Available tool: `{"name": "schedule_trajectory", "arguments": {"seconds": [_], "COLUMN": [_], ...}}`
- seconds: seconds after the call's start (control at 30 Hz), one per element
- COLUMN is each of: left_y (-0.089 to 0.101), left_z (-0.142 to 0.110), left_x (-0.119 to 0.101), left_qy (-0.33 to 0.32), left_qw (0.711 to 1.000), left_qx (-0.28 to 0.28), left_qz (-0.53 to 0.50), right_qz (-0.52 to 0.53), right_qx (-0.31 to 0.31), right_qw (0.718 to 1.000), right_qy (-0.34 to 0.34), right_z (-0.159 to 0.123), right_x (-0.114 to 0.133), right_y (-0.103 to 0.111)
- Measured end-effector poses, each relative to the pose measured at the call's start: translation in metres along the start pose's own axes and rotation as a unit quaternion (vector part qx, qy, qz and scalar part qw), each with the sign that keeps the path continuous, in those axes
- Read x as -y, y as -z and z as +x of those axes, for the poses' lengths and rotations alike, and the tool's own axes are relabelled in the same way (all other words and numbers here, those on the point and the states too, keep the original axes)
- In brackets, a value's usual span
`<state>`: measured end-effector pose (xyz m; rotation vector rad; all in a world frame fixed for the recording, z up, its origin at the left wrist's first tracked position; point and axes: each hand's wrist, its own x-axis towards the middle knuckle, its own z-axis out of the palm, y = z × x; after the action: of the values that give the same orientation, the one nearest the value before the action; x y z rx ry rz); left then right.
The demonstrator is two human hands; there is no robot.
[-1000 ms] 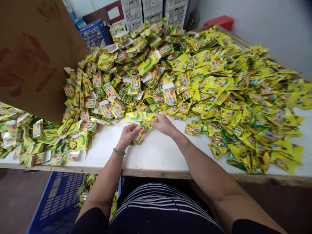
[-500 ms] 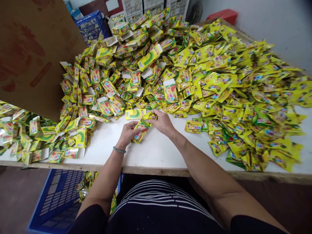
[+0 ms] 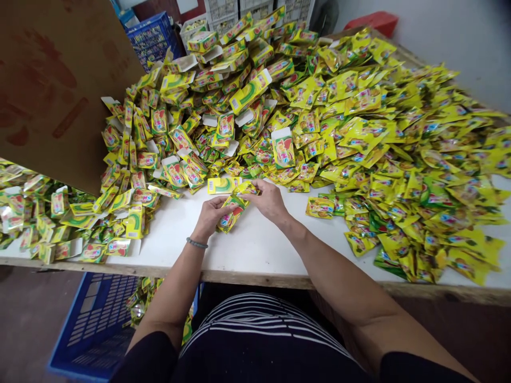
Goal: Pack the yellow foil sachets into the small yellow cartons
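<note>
My left hand (image 3: 209,217) and my right hand (image 3: 269,199) meet over the white table (image 3: 255,250), both closed on one small yellow carton (image 3: 232,211) printed with red and green. The carton lies slanted between them, its far end at my right fingertips. A flat yellow carton (image 3: 222,184) lies on the table just behind it. A heap of open-flapped small cartons (image 3: 187,133) rises beyond my hands. To the right spreads a large pile of yellow foil sachets (image 3: 399,149).
A brown cardboard sheet (image 3: 51,80) leans over the table's left side. A blue plastic crate (image 3: 96,324) with sachets in it stands on the floor below left. More crates (image 3: 151,32) stand at the back. A red object (image 3: 375,22) sits by the wall.
Both hands have kept hold of the carton with only slight finger movement; the view has shifted a little.
</note>
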<state>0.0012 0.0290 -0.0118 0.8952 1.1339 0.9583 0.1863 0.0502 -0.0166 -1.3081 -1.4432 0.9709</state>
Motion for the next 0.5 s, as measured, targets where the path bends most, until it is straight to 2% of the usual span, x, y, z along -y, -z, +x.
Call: {"name": "schedule_trajectory", "arguments": {"seconds": [0.1,0.23,0.4,0.5], "left_y": [0.002,0.003,0.002,0.002], "left_z": [0.001,0.001,-0.001,-0.003], "left_x": [0.002,0.001,-0.001,-0.001], "left_qy": [-0.005,-0.002,-0.006,0.007], "left_qw": [1.0,1.0,0.999,0.999], "left_qx": [0.0,0.003,0.026,0.034], "left_qz": [-0.003,-0.008,-0.019,-0.014], "right_qz": [-0.041,-0.074,-0.061,-0.042], "right_qx": [0.004,0.059,0.065,0.114], "right_qw": [0.999,0.996,0.994,0.99], "right_qy": [-0.005,-0.004,0.056,0.068], "right_z": [-0.003,-0.003,0.004,0.005], "right_x": [0.001,0.002,-0.006,-0.013], "right_y": [-0.003,-0.001,0.003,-0.001]}}
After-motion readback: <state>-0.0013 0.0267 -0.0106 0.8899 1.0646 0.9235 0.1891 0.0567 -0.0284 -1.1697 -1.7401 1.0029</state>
